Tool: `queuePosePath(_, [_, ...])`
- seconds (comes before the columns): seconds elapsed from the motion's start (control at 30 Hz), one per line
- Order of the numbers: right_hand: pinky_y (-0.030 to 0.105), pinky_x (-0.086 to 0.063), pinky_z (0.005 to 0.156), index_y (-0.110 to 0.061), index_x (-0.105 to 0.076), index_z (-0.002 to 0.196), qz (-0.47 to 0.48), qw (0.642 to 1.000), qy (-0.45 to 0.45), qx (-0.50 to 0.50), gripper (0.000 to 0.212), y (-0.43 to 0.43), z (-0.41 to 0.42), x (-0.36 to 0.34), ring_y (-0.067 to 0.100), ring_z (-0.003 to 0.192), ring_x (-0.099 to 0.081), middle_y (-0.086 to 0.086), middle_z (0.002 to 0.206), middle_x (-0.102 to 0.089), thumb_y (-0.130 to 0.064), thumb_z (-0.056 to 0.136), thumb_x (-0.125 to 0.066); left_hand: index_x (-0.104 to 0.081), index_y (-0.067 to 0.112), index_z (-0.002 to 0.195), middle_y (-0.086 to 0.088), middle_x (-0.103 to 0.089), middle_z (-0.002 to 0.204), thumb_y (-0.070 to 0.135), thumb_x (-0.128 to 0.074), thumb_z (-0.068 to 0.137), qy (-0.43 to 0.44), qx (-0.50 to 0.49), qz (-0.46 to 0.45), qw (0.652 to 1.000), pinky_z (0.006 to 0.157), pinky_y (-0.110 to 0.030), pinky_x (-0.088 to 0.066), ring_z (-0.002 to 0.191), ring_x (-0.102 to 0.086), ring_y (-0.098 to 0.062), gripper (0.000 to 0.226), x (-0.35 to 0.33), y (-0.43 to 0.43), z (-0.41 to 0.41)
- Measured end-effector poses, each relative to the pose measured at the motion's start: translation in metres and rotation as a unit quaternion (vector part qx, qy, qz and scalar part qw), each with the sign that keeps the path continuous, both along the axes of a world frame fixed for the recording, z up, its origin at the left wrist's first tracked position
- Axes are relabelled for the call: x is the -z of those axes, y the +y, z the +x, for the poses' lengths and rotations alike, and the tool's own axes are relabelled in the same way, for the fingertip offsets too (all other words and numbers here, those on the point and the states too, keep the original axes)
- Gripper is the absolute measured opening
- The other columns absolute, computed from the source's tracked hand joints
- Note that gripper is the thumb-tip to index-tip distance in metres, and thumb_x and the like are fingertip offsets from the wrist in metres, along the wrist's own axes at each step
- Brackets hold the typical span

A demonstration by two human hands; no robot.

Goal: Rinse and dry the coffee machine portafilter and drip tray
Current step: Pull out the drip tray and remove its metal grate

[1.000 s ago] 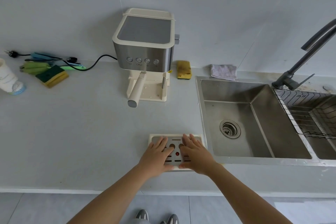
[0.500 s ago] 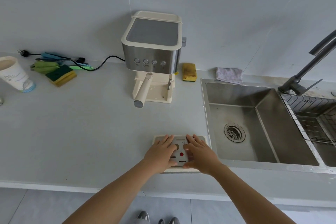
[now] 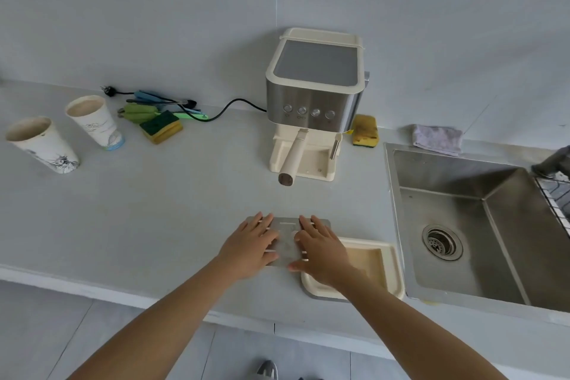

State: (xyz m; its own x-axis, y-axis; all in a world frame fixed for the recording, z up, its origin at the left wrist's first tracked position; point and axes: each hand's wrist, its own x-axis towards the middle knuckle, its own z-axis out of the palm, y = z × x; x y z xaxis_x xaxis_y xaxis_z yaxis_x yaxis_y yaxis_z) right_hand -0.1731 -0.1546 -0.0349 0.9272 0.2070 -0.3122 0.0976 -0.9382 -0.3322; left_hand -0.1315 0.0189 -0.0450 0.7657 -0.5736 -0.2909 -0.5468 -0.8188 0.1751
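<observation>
Right now both hands lie flat on the metal grate in the lower ctr of the frame. The left hand covers its left half w/ fingers straight & slightly spread. The right hand covers the right half, fingers straight too, thumb at the near edge. Neither curls round anything.

The grate sits on the counter, off the drip tray. The tray lies just to the grate's right, cream, open side up, at the counter's front edge & just beside the sink. The right wrist hides whether grate & tray touch.

The portafilter is in the coffee machine at upper ctr, w/ its handle sticking out toward the lower frame over the machine's cream base.

At left stand a paper cup & a second cup, w/ a green/yellow sponge nearby. A yellow sponge & a grey cloth lie right of the machine.
</observation>
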Motion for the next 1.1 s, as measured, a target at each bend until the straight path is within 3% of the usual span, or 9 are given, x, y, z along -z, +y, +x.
queuePosePath(0.43, [0.037, -0.002, 0.117, -0.016, -0.031, 0.141, -0.024, 0.998, 0.046, -0.025, 0.066, 0.069, 0.010, 0.041, 0.023, 0.145, 0.008, 0.001, 0.158, 0.002, -0.048, 0.087, -0.052, -0.035, 0.018, 0.135, -0.005, 0.003, 0.159, 0.038, -0.035, 0.097, 0.057, -0.029, 0.023, 0.998, 0.117, -0.034, -0.005, 0.146, 0.004, -0.024, 0.043, 0.036, 0.065, 0.000])
queuePosePath(0.67, [0.038, -0.017, 0.116, -0.015, -0.031, 0.137, 0.005, 0.997, 0.076, 0.017, 0.062, 0.069, 0.008, 0.053, 0.021, 0.146, 0.002, -0.002, 0.158, -0.006, -0.043, 0.087, -0.055, -0.034, 0.018, 0.136, -0.004, -0.002, 0.158, 0.035, -0.036, 0.097, 0.072, -0.022, 0.011, 0.997, 0.116, -0.033, -0.011, 0.146, -0.001, -0.023, 0.042, 0.048, 0.060, -0.002])
queuePosePath(0.87, [0.039, -0.007, 0.118, -0.018, -0.011, 0.147, -0.017, 0.996, 0.087, -0.011, 0.076, 0.067, 0.008, 0.054, 0.025, 0.145, 0.005, 0.003, 0.158, 0.001, -0.045, 0.088, -0.052, -0.025, 0.019, 0.141, -0.005, -0.002, 0.158, 0.036, -0.036, 0.097, 0.061, -0.026, 0.015, 0.998, 0.116, -0.035, -0.011, 0.146, -0.003, -0.023, 0.048, 0.048, 0.057, -0.003])
queuePosePath(1.1, [0.031, 0.004, 0.116, -0.018, 0.002, 0.149, 0.024, 0.999, 0.015, 0.021, 0.085, 0.026, -0.005, 0.026, 0.019, 0.145, 0.010, 0.001, 0.158, 0.006, -0.044, 0.088, -0.052, -0.004, 0.022, 0.148, -0.004, 0.000, 0.159, 0.044, -0.045, 0.092, 0.071, -0.049, -0.046, 0.995, 0.117, -0.035, -0.006, 0.146, 0.001, -0.022, 0.073, 0.037, 0.029, -0.009])
